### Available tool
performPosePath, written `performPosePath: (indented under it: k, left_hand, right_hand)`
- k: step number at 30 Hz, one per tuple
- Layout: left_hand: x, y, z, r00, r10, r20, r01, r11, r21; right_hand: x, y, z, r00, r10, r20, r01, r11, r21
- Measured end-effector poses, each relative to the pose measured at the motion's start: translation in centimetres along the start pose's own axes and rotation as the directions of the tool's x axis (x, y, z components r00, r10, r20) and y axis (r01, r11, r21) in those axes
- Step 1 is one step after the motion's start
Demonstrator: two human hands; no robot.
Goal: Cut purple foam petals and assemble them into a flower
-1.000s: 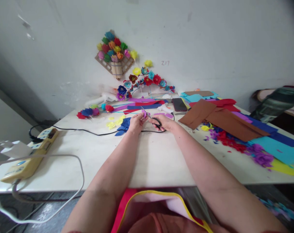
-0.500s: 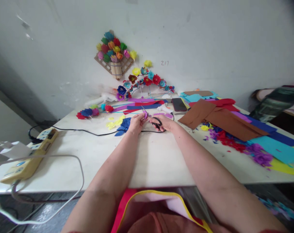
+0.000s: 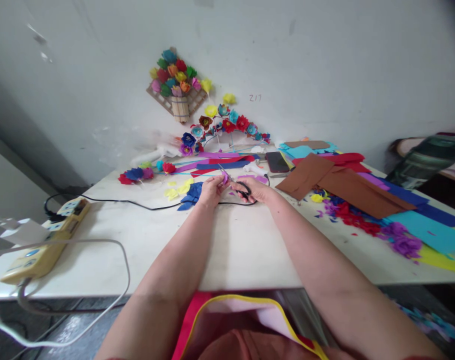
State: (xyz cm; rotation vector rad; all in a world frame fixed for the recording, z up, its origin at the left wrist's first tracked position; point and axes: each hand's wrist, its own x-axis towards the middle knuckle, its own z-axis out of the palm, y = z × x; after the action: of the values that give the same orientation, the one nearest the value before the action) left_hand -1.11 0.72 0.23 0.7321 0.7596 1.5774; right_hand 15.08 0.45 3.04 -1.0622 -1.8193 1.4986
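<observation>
My left hand (image 3: 211, 190) pinches a small purple paper piece (image 3: 225, 177) over the middle of the table. Black-handled scissors (image 3: 244, 190) are gripped in my right hand (image 3: 254, 191), their blades pointing up and left beside the purple piece. Whether the blades touch the paper is too small to tell. Blue paper petals (image 3: 192, 195) lie just left of my left hand, with yellow petals (image 3: 184, 187) behind them. More purple paper (image 3: 252, 178) rests beyond my right hand, next to a white glue gun (image 3: 254, 168).
A black cable (image 3: 122, 201) crosses the table from a power strip (image 3: 47, 250) at left. Brown paper sheets (image 3: 362, 190) and coloured scraps (image 3: 357, 220) cover the right side. A phone (image 3: 277, 162) lies behind. Paper flowers (image 3: 227, 122) stand at the wall.
A small purple scrap now shows below the scissors, near my right hand's fingers. Both hands stay in nearly the same place.
</observation>
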Motion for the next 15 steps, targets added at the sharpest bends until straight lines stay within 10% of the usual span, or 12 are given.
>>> performPosePath:
  k: [15]
  left_hand:
    - [-0.07, 0.08, 0.13, 1.0, 0.004, -0.018, -0.004, 1.0, 0.005]
  right_hand:
    - [0.04, 0.11, -0.29, 1.0, -0.006, 0.011, 0.007, 1.0, -0.015]
